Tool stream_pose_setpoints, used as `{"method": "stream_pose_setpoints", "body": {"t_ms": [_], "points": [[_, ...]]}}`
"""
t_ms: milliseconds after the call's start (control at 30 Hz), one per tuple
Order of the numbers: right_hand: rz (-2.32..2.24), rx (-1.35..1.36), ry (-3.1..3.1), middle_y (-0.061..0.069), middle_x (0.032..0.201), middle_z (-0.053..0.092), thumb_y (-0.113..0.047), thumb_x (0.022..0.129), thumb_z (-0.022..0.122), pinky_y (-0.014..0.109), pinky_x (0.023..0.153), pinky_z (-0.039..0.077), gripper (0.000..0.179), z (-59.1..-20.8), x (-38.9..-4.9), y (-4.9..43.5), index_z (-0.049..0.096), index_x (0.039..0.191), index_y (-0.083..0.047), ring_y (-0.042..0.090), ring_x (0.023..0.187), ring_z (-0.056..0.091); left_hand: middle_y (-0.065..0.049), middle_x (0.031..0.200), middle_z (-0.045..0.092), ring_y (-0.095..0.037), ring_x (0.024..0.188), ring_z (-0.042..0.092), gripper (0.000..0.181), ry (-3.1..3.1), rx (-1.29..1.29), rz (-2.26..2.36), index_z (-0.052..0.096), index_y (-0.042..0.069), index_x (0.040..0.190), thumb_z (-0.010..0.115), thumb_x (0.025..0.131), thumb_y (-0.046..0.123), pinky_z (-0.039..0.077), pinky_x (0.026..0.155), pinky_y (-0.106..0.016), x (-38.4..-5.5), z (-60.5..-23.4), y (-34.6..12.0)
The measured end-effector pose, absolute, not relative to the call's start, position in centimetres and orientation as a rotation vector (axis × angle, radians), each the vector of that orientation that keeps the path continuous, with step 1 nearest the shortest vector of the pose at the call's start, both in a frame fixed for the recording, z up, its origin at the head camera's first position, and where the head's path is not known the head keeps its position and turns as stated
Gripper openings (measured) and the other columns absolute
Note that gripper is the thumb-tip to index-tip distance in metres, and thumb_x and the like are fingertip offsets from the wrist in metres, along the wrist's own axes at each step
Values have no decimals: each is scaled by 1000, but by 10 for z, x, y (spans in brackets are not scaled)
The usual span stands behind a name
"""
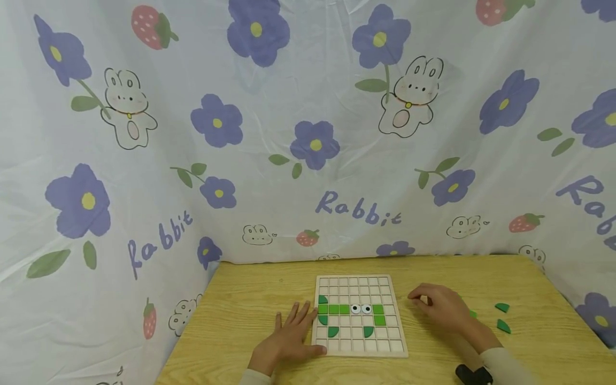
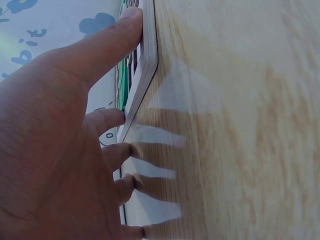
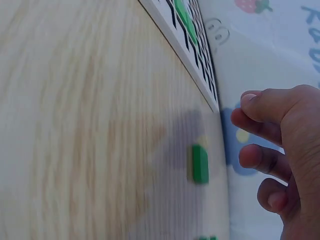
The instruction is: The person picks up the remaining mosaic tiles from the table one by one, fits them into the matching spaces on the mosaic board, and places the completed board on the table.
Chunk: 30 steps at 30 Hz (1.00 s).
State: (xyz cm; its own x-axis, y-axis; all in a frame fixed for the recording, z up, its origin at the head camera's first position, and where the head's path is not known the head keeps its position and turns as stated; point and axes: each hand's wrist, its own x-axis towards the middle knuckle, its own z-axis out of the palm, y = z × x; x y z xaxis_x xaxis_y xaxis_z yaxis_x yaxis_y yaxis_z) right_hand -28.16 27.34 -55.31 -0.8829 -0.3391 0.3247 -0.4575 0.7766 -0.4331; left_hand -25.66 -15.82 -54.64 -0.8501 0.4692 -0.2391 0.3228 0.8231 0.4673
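Note:
A pale wooden grid board (image 1: 356,346) lies on the table. In its cells sit several light green squares (image 1: 333,309), dark green quarter-circle pieces (image 1: 333,331) and two round eye pieces (image 1: 355,309). My left hand (image 1: 289,339) is spread at the board's left side; its thumb (image 2: 117,37) rests on the board's near left corner and the other fingers reach along the left edge. Right of the board, my right hand (image 1: 445,307) hovers with loosely bent fingers, thumb and index tips close together. Nothing shows between those tips in the right wrist view.
Two dark green quarter-circle pieces (image 1: 502,307) lie on the table right of my right hand. A light green piece (image 1: 474,315) is partly hidden by that hand. Behind the wooden table (image 1: 231,299) hangs a white curtain (image 1: 269,208) printed with flowers and rabbits.

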Motion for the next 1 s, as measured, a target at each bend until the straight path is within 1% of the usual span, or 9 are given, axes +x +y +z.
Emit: {"method": "stream_pose_setpoints", "body": {"t_ms": [167,367,500,633,700,800,967,1000], "points": [[721,512,-2768,-10,96,76,-19,97,79,23,55,41,10,-547,-276,301,82,107,-18,-7,63,46,-13,181,12,-44,167,5,100,2663,597,598,28,17,171,72,94,63,1,123,-83,-257,-545,-158],[669,383,-2794,-4,99,78,-18,96,80,24,53,42,11,-543,-268,337,82,106,-18,-5,63,48,-13,180,14,-44,167,5,100,2664,601,612,29,17,170,73,94,63,0,123,-82,-256,-546,-159],[666,272,-2859,-2,101,78,-19,99,77,26,55,43,11,-539,-262,362,82,109,-17,-2,66,51,-12,180,15,-44,167,6,100,2665,602,624,30,17,170,72,93,63,0,123,-82,-255,-547,-159],[652,199,-2891,4,105,78,-18,100,75,29,56,47,14,-538,-257,388,80,112,-14,1,69,55,-11,180,15,-44,167,6,100,2671,596,628,30,17,170,73,93,63,0,123,-82,-255,-548,-159],[657,171,-2903,9,110,77,-17,100,74,32,59,50,15,-539,-255,399,80,113,-12,5,72,59,-11,180,15,-44,167,6,100,2674,595,628,30,18,170,73,93,63,0,123,-82,-255,-548,-159],[685,131,-2943,18,119,73,-21,103,71,38,63,55,20,-539,-251,416,77,118,-8,13,79,65,-10,181,15,-43,167,6,100,2676,593,621,30,18,170,73,92,64,0,124,-82,-256,-549,-160],[683,93,-3029,36,132,60,-25,105,68,51,69,59,36,-546,-247,441,71,130,1,31,87,71,-11,181,14,-44,167,5,103,2660,609,636,29,19,171,70,91,70,-1,123,-83,-258,-552,-162],[679,93,-3047,39,134,57,-26,105,68,53,71,59,40,-547,-246,445,69,133,2,37,91,72,-12,181,13,-44,167,4,104,2649,610,646,28,19,171,70,91,70,-2,122,-83,-259,-552,-162]]}}
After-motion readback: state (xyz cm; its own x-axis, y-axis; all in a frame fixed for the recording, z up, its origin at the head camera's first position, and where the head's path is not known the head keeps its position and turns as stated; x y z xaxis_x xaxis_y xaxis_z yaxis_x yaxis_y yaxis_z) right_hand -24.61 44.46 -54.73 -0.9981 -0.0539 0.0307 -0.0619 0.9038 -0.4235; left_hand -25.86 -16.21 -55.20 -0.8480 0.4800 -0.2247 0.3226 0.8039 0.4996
